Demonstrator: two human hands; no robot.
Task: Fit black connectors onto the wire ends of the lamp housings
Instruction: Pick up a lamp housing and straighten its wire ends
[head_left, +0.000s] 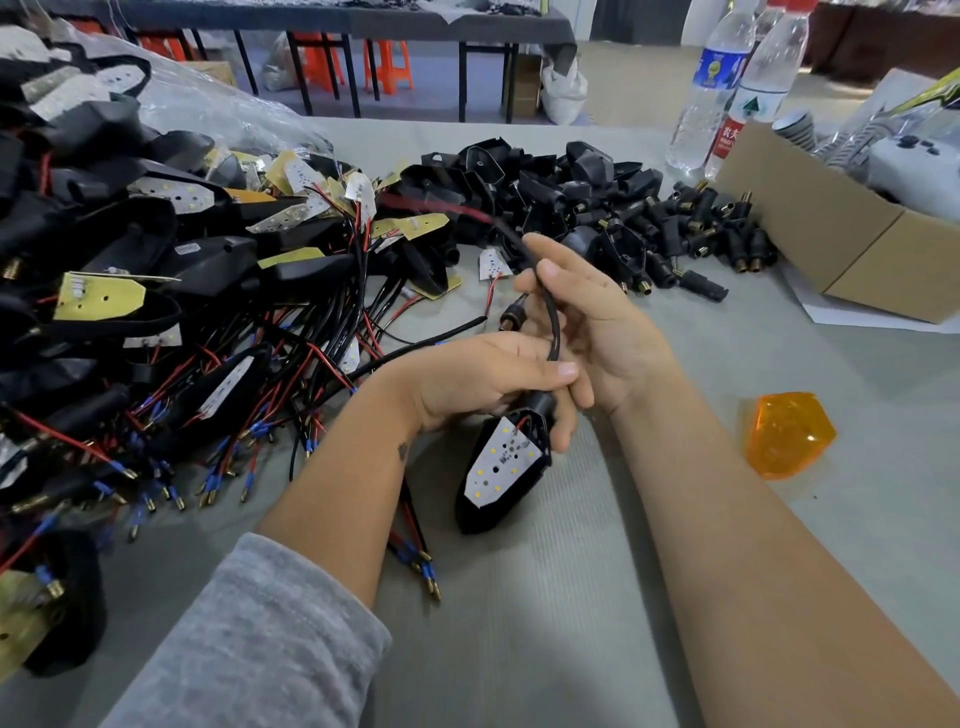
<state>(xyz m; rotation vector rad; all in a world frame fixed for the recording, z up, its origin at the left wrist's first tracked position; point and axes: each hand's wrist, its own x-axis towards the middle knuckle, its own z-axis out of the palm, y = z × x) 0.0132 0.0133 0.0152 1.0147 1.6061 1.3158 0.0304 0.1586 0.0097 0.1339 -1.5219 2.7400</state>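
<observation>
The left hand (483, 384) grips the neck of a black lamp housing (501, 473), fingers curled round it just above the tabletop (571, 597). Its long axis runs near-vertical in view, pointed tip toward the person, LED board facing up. The right hand (587, 322) pinches the black wire (550, 312) rising from the neck and holds a black connector (514, 316), brass end pointing left.

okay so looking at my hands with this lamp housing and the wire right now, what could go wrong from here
1. Your left hand grips only the neck of the black lamp housing with the white LED board, so the body hangs free and may twist.
2. Your right hand bends the black sleeved wire sharply; pulling could strain its joint.
3. The small black brass-tipped connector sits loosely near your fingers and may drop among the tangled red and black wires.
</observation>
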